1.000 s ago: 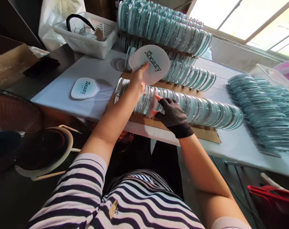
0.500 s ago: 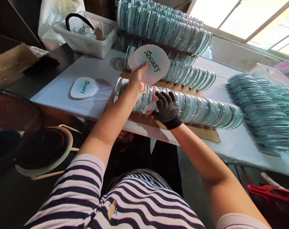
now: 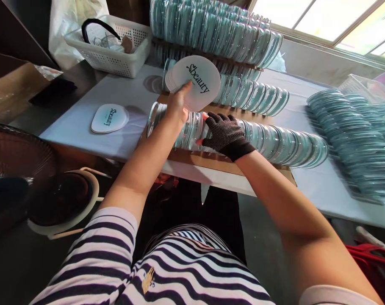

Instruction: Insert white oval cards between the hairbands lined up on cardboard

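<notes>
My bare left hand [image 3: 178,101] grips a fanned stack of white rounded cards [image 3: 201,78] printed "beauty", the thumb lying on top. The stack is above the near row of clear glass discs [image 3: 281,144], which stand on edge along a strip of brown cardboard [image 3: 192,159]. A dark dotted glove with bare fingertips covers my right hand [image 3: 223,132]. Its fingers curl over the discs in this row, with the thumb on the near side; the exact grip is partly hidden. To the left, a smaller pile of the same cards [image 3: 107,118] lies on the white-covered table [image 3: 74,123].
Behind are more rows of glass discs [image 3: 208,31], some raised on a rack. Further discs [image 3: 354,140] lean in rows at the right. A white basket [image 3: 116,59] holding a black band stands at the back left. A fan [image 3: 17,156] and a round stool [image 3: 65,199] are below left.
My right hand has turned and its fingers now point more to the left over the row of discs. The left hand still holds the cards; the view has shifted slightly.
</notes>
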Motion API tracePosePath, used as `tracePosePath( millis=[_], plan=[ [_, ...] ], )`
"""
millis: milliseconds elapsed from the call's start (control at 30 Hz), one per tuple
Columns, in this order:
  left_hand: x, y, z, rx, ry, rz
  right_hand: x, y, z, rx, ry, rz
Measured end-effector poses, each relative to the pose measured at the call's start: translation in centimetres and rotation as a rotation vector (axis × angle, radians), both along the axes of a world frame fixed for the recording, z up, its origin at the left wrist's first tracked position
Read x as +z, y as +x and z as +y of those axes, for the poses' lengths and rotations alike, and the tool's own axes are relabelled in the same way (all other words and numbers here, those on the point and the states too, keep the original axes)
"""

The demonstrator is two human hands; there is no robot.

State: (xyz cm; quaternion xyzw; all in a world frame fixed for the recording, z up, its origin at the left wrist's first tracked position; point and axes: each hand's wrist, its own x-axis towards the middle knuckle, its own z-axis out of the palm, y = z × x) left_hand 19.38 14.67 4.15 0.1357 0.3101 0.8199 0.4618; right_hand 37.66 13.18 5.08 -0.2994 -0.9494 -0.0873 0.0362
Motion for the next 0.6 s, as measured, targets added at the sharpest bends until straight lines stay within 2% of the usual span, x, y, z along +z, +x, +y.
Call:
tracePosePath(
  millis=[200,300,367,500,600],
  plan=[
    [-0.2,0.0,0.3,-0.021,0.004,-0.012,0.4,-1.4,0.3,-0.014,0.015,-0.048],
    [-0.6,-0.9,0.9,-0.055,0.005,-0.007,0.3,-2.5,1.7,0.019,0.017,-0.034],
    [-0.9,-1.8,1.4,-0.072,-0.021,-0.012,0.1,-2.9,2.9,0.049,-0.033,-0.014],
    [-0.9,-3.0,1.6,-0.086,-0.089,-0.072,-0.6,-2.2,4.3,0.032,-0.179,-0.008],
    [-0.3,-2.5,1.2,-0.077,-0.076,-0.114,-1.3,-1.2,3.6,0.031,-0.165,0.077]
  ],
)
